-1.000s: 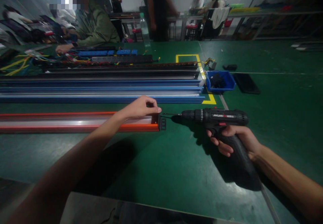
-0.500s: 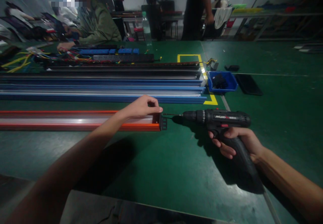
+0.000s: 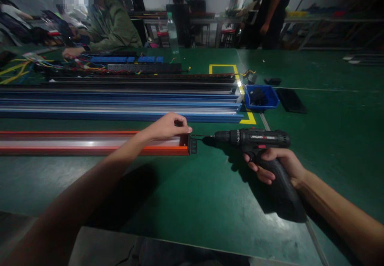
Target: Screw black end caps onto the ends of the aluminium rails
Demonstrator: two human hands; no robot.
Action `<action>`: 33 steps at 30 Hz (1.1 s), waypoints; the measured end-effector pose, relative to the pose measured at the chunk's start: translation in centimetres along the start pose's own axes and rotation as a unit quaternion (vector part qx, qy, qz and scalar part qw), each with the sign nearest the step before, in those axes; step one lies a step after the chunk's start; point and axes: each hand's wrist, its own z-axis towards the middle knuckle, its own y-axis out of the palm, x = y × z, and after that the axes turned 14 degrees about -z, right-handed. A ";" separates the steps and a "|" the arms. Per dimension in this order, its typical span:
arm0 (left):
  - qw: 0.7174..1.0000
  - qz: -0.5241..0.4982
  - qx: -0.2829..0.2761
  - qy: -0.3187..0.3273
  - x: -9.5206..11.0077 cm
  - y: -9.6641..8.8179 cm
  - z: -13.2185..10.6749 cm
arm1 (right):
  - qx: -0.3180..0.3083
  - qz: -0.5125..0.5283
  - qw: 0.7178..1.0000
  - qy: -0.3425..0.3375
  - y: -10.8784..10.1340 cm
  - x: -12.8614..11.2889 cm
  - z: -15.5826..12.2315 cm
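Observation:
A long orange metal channel (image 3: pixel 75 143) lies across the green table (image 3: pixel 195 202), its right end fitted with a small black end bracket (image 3: pixel 193 146). My left hand (image 3: pixel 168 127) rests curled over that end, fingertips pinched at the top of the bracket. My right hand (image 3: pixel 277 164) grips the handle of a black cordless drill (image 3: pixel 258 140). The drill lies level, pointing left, and its bit tip meets the bracket.
Several long blue and black channels (image 3: pixel 120 102) lie stacked behind the orange one. A blue parts bin (image 3: pixel 261 97) and a dark flat pad (image 3: pixel 291 100) sit to the right. Wired strips (image 3: pixel 126 64) lie farther back, where a seated person in a green jacket (image 3: pixel 114 26) works.
The hands, drill and channel hold their places. A standing person in the background has walked to the right.

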 end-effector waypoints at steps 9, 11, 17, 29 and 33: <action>1.000 -0.010 -0.004 0.006 0.1 -0.1 0.0 | -0.017 0.004 0.998 0.053 -1.3 -2.2 1.0; 1.000 -0.011 -0.010 0.009 -0.1 -0.1 0.0 | -0.020 -0.009 0.997 0.069 -1.4 -2.8 1.1; 1.000 -0.008 -0.015 0.016 -0.4 -0.2 0.1 | -0.026 -0.044 0.997 0.059 -1.4 -3.8 1.3; 0.999 0.026 -0.012 0.031 -0.3 0.2 0.0 | -0.068 -0.038 0.996 0.054 -3.8 -2.3 1.8; 0.998 0.051 -0.004 0.035 -0.1 0.4 -0.1 | -0.060 -0.045 0.996 0.048 -3.7 -2.2 1.7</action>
